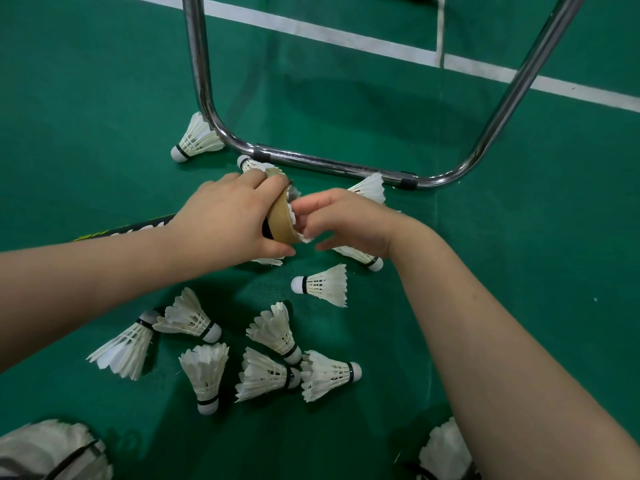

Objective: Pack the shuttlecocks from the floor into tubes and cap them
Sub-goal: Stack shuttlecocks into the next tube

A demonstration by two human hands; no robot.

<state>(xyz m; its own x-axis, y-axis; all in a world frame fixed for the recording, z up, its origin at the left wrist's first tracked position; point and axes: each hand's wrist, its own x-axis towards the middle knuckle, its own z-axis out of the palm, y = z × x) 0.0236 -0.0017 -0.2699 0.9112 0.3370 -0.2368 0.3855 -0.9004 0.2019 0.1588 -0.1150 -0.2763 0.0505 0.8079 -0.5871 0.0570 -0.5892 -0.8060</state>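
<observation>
Left grip (228, 216) round tube (280, 221), shuttlecock (293, 213) (feathers out) at mouth

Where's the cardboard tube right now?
Head view, centre: the left hand grips the tube just before the chrome frame, with the right hand at its open mouth.

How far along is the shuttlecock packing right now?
Done: nothing capped in view. In hand: left hand grips the tube while right hand feeds a shuttlecock into its mouth. Left: many loose shuttlecocks on the green floor, then capping.
</observation>
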